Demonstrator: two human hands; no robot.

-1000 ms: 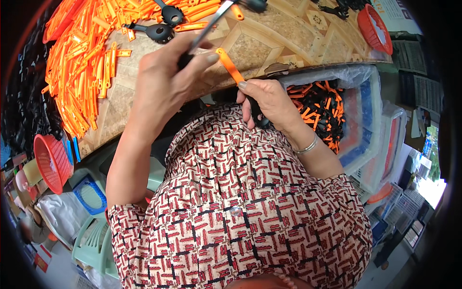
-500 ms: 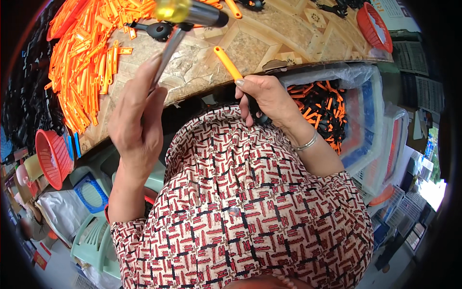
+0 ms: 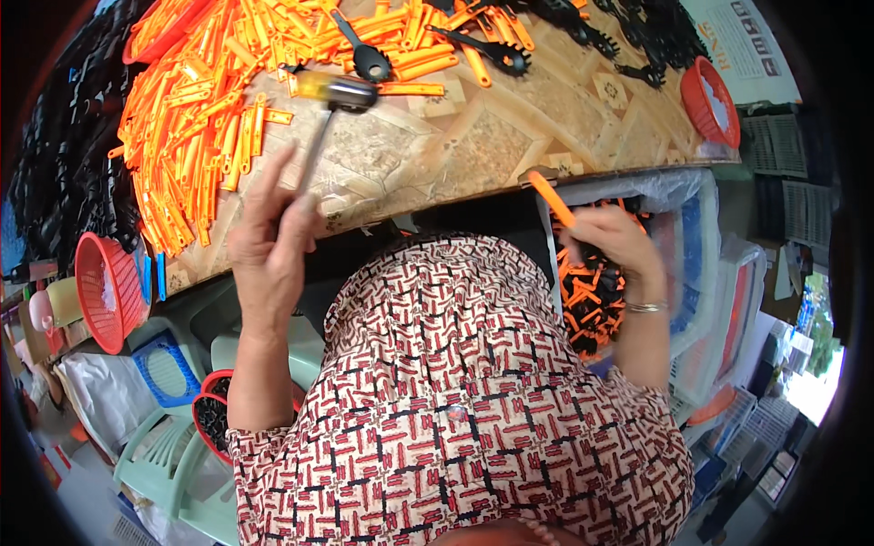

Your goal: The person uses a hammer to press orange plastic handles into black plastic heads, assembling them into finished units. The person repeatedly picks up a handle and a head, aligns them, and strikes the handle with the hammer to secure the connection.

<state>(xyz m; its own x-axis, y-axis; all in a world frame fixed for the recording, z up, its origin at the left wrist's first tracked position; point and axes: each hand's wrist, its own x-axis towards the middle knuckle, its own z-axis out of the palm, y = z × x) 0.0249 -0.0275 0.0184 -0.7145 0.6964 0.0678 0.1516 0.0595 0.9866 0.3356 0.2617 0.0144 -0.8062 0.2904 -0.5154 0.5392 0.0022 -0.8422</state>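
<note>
The person's left hand (image 3: 273,246) is wrapped around the thin shaft of a yellow-and-black-headed hammer (image 3: 316,153), at the near edge of the table (image 3: 496,136), with the hammer's head above the tabletop. The right hand (image 3: 619,238), slightly blurred, is clasped on an orange utensil handle (image 3: 552,198) whose tip reaches the table's near edge; whether they touch cannot be told. Below the table's right part are orange-and-black utensils (image 3: 594,305). Orange handles (image 3: 187,127) are heaped on the table's left part, near a black spaghetti spoon (image 3: 506,58) at its far side.
</note>
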